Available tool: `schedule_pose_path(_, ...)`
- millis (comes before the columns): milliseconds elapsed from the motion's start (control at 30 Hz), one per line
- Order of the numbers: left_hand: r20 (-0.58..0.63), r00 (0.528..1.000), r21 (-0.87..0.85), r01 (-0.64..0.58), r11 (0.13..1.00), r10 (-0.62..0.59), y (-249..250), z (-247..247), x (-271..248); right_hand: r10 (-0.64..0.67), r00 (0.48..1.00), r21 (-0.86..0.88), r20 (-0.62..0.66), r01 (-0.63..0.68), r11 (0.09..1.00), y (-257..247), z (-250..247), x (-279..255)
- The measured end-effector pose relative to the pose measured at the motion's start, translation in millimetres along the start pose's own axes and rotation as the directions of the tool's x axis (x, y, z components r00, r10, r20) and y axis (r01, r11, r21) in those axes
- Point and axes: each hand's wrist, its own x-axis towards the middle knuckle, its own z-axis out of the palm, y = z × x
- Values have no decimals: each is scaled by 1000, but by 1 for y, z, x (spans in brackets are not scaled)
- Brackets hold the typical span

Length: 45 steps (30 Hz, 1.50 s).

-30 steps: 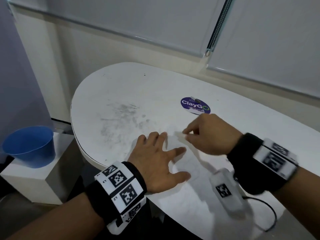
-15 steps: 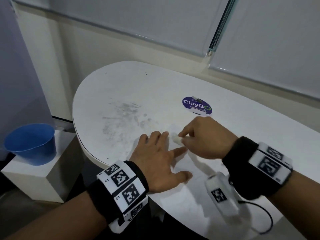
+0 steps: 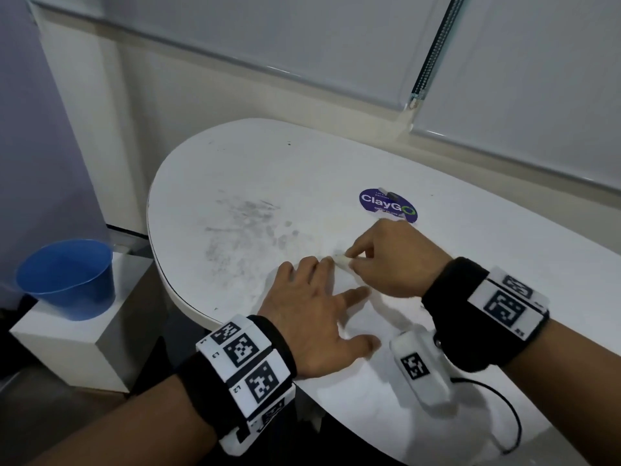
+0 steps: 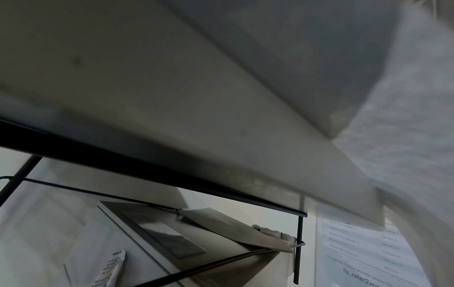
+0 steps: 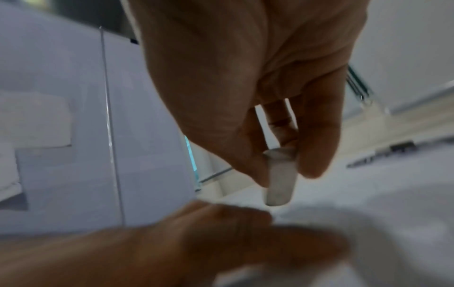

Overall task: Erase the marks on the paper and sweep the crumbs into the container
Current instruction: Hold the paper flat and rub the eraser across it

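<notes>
A white sheet of paper [image 3: 376, 314] lies on the white table [image 3: 268, 163] near its front edge, barely distinct from it. My left hand [image 3: 322, 297] lies flat on the paper with its fingers spread. My right hand [image 3: 349, 260] pinches a small white eraser [image 3: 341, 262] between thumb and fingers, its tip down on the paper just beside my left fingertips. In the right wrist view the eraser [image 5: 280, 174] points down from my right hand [image 5: 282, 180], with my left hand's fingers [image 5: 221, 233] blurred below. A blue container [image 3: 67, 277] stands left of the table, lower down. The left wrist view shows no hand.
Grey smudges [image 3: 242, 230] mark the tabletop left of my hands. A purple ClayGo sticker [image 3: 388, 205] lies behind my right hand. The container stands on a white box [image 3: 67, 341] beside the table's rounded left edge [image 3: 158, 264]. A black cable [image 3: 504, 415] trails from my right wrist.
My right hand has slid the eraser a little to the left, up to my left fingertips. My left hand has stayed flat on the paper.
</notes>
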Motion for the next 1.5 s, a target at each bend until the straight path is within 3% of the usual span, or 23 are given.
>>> schedule_pose_path(433, -4, 999, -74, 36, 997, -36, -3, -8, -7, 60, 998, 118, 28, -63, 991, 10, -6, 17)
schedule_pose_path(567, 11, 998, -83, 57, 995, -56, -13, -13, -7, 51, 991, 164, -125, -29, 986, 11, -13, -8)
schedule_pose_path(700, 25, 998, -72, 61, 996, -59, -19, -12, -3, 52, 995, 64, -89, -46, 997, 16, -8, -50)
schedule_pose_path(767, -78, 994, -130, 64, 989, -75, -24, -16, -3, 75, 995, 55, -70, -72, 996, 23, 0, -60)
schedule_pose_path(867, -324, 929, -336, 62, 940, -177, -35, -25, -13, 108, 991, 61, -83, -103, 993, 32, 8, -62)
schedule_pose_path(967, -494, 837, -396, 27, 918, -237, -41, -21, -33, 142, 986, 105, -91, -132, 986, 37, 6, -63)
schedule_pose_path(1300, -500, 725, -725, -51, 686, -474, -25, 4, -53, 169, 985, 246, -21, -159, 956, 43, 0, -67)
schedule_pose_path(1367, -525, 718, -676, -26, 736, -457, -26, 6, -53, 174, 985, 260, -12, -165, 951, 44, 0, -69)
schedule_pose_path(1500, -524, 798, -384, 90, 919, -298, -30, 18, -54, 169, 986, 292, -18, -156, 944, 48, 0, -69)
